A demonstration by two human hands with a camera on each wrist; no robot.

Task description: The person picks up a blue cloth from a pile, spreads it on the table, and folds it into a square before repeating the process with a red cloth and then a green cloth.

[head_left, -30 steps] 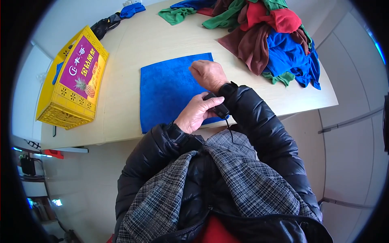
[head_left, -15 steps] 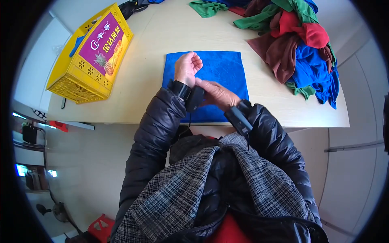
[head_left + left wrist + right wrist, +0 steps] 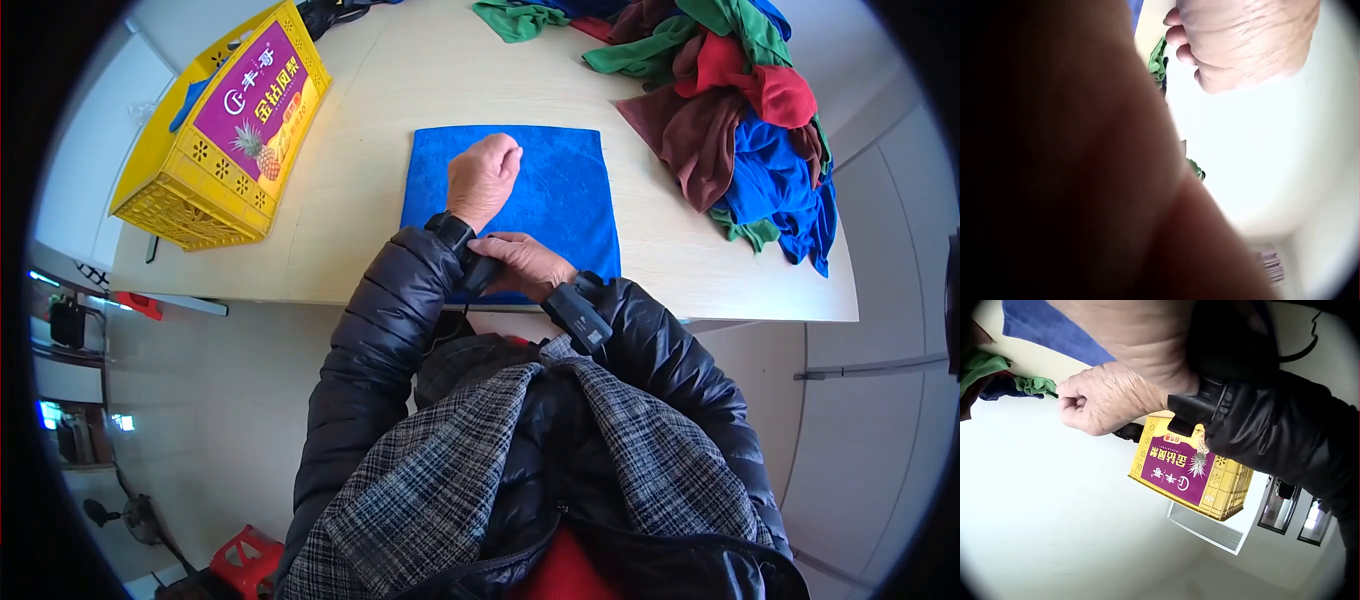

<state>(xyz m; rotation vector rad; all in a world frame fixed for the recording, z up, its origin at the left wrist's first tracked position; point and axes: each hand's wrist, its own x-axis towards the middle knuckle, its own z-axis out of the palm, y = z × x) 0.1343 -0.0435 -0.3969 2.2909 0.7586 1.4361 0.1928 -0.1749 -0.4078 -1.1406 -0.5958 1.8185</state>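
Left wrist view is half lost to me: a dark blur (image 3: pixel 1072 150) covers that side, can't tell what it is. Top edge crops the left hand (image 3: pixel 483 180) there. Head view: right hand (image 3: pixel 525 262) hides part of the black device (image 3: pixel 481 272) in its grip (can't count the fingers on it). Both hands block part of the blue cloth (image 3: pixel 560 190). Cloth pile (image 3: pixel 745 120) and black bundle (image 3: pixel 330 15) run off the top edge; the pile's lower layers are buried. Yellow crate (image 3: pixel 200 185) is clipped too, most contents hidden, smallest print unreadable.
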